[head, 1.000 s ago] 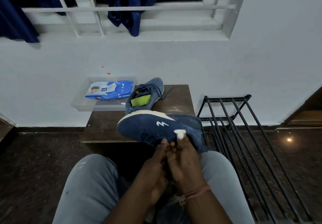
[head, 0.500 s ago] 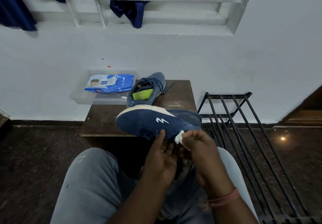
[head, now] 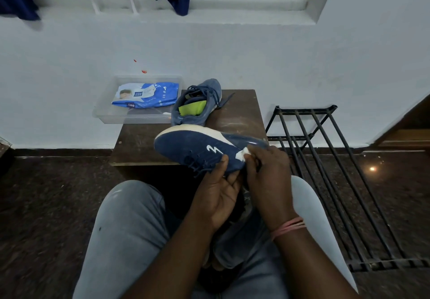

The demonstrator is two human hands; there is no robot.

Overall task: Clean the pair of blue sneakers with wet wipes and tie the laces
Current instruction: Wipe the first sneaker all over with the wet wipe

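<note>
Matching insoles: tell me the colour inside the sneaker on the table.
Bright yellow-green insole, seen in the head view.

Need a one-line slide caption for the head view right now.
Left hand holds a blue sneaker while right hand wipes it with a wet wipe.

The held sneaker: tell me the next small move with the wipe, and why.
Probably draw the white wipe along the sneaker toward the toe. The right hand pinches the wipe against the heel end of the blue side panel, while the left hand grips the shoe from below near the laces, sole turned away. The panel past the white logo lies bare and within easy reach.
</note>
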